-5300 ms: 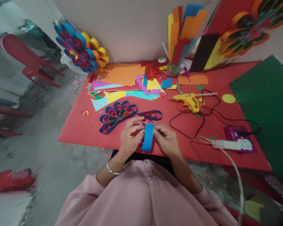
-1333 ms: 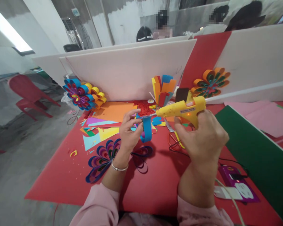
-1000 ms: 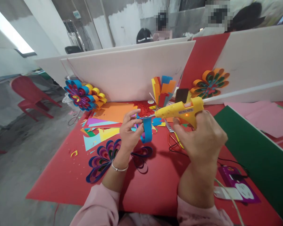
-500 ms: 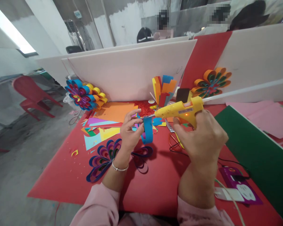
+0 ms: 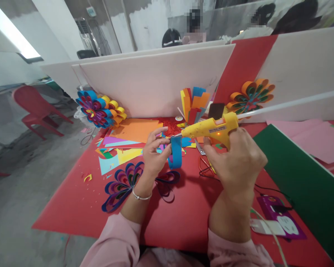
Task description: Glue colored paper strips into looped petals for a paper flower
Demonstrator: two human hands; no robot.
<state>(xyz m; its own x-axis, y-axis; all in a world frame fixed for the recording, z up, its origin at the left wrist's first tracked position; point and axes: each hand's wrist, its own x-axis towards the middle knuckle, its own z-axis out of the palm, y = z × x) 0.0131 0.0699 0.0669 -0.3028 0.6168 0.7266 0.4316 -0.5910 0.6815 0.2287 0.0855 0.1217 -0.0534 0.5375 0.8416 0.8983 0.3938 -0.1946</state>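
Between the fingertips of my left hand is a looped blue paper strip, with some purple showing inside the loop. My right hand grips a yellow hot glue gun by its handle; a small orange light glows on its side and a long white glue stick sticks out of the back. The gun's nozzle is at the top end of the blue loop. Below my left forearm, a partly formed flower of rolled paper petals lies on the red tabletop, partly hidden by the arm.
Finished paper flowers stand at the left and right. Coloured strips stand upright at the back, near scissors. Paper sheets and scraps cover the rear left. A green board and purple packet lie at right. People sit beyond the partition.
The glue gun's nozzle stays at the top of the blue loop, and both hands hold nearly the same pose. The view has shifted slightly.
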